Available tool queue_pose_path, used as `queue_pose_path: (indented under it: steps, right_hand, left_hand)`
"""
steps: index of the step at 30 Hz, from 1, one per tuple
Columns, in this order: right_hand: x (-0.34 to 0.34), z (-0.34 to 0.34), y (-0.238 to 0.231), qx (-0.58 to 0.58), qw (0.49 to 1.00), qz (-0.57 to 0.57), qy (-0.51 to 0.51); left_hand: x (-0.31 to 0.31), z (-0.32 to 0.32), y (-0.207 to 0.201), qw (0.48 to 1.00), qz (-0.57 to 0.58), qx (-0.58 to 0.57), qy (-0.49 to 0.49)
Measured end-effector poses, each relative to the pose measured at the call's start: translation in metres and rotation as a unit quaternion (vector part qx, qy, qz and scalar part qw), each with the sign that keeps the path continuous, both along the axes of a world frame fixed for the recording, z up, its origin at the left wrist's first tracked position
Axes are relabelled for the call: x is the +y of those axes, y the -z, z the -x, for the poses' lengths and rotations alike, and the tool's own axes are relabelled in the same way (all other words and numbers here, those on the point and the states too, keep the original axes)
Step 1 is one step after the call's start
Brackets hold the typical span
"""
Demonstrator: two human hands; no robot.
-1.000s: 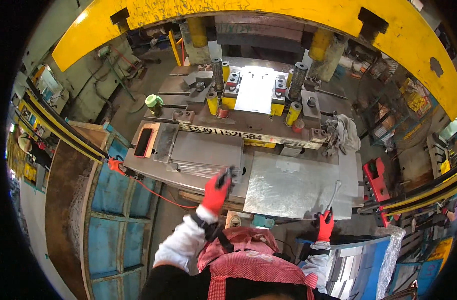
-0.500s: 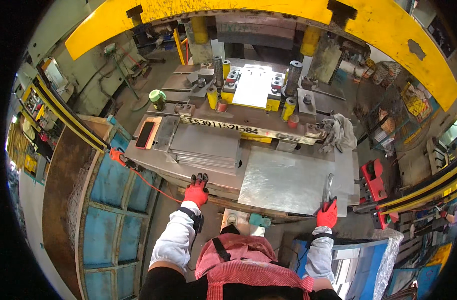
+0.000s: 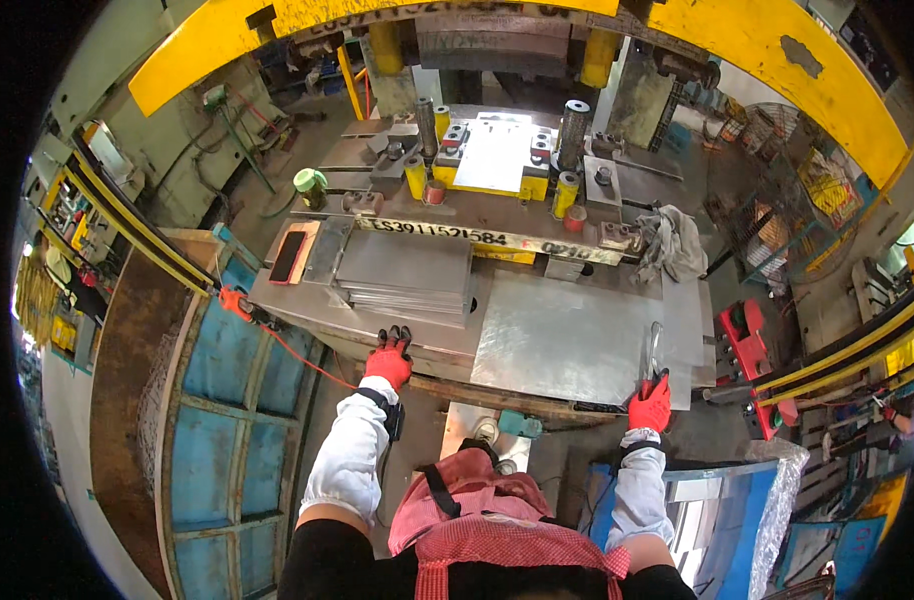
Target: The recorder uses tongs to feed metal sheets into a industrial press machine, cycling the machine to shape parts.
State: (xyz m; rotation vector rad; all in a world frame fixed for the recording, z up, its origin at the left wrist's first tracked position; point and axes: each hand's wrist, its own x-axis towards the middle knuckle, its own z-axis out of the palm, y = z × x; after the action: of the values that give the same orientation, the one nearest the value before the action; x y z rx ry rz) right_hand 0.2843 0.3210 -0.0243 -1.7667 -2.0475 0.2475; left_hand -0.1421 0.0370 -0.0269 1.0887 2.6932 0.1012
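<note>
My left hand [image 3: 388, 364], in a red glove with black fingertips, rests at the table's front edge. Its fingers are stretched forward, below a stack of flat metal sheets [image 3: 402, 265]. My right hand [image 3: 650, 402], in a red glove, is closed around the near end of long metal tongs [image 3: 656, 347]. The tongs point away from me over the right part of a large flat metal plate [image 3: 567, 335]. Farther off, a bright metal sheet [image 3: 494, 152] lies on the die between upright posts.
A yellow press frame [image 3: 207, 45] arches over the far side. On the table are a phone [image 3: 289, 256], a green-lidded bottle [image 3: 310, 187] and a grey rag [image 3: 671, 246]. A red control stand [image 3: 747, 340] is at right, a blue-panelled bin [image 3: 205, 440] at left.
The view has shifted a little, so the table sits slightly higher in the picture. Both hands keep about the same places, and the tongs stay in my right hand.
</note>
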Motion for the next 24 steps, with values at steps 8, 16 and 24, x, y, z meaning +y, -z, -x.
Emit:
queue_pose_path:
  steps: [8,16,24]
  right_hand:
    - [0.003,-0.008,0.008,0.006,1.000,-0.017,-0.010]
    - [0.003,-0.003,0.009,0.006,0.999,-0.035,-0.013]
    - [0.002,-0.006,0.010,0.006,1.000,-0.005,-0.005]
  left_hand:
    - [0.006,-0.005,-0.017,0.998,0.020,-0.059,-0.027]
    - [0.003,-0.002,-0.020,0.997,0.041,-0.059,-0.016]
    - [0.003,-0.003,-0.019,0.997,0.032,-0.065,-0.038]
